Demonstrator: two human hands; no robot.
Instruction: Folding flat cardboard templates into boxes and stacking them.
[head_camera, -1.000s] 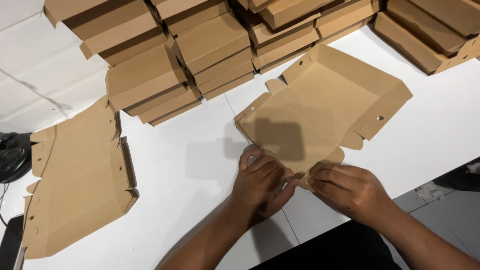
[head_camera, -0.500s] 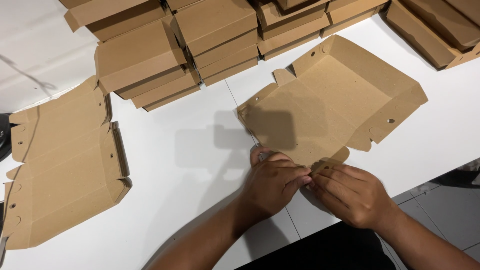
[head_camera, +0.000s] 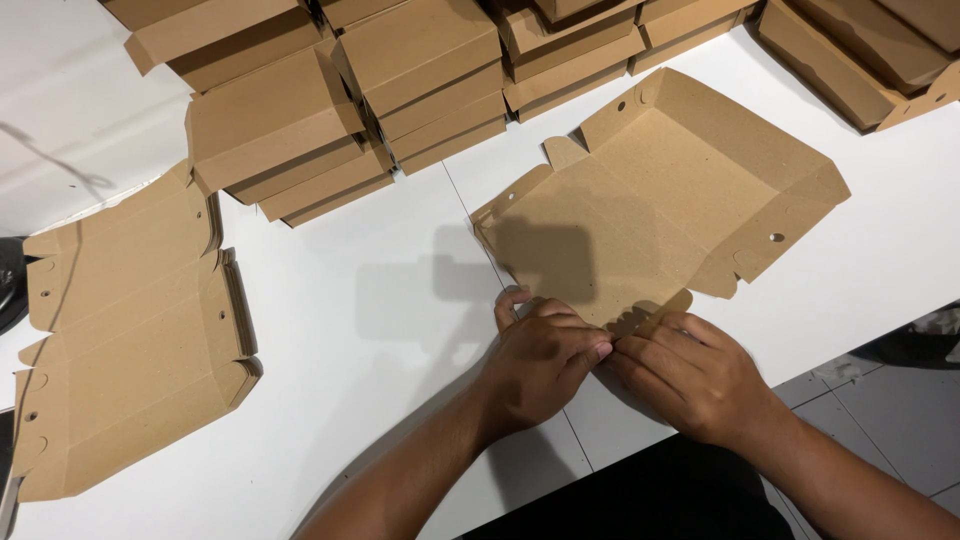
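Observation:
A flat brown cardboard box blank lies unfolded on the white table, its side flaps partly raised. My left hand and my right hand meet at the blank's near edge. Both pinch and press the near flap, fingertips touching each other. The part of the flap under my fingers is hidden.
A stack of flat unfolded blanks lies at the left. Rows of folded brown boxes are piled along the far side, with more at the far right. The table's near edge runs by my arms, with floor tiles beyond.
The view has shifted slightly, so everything sits a little further right and lower. My hands stay together on the near flap, pressing it down closer to the table.

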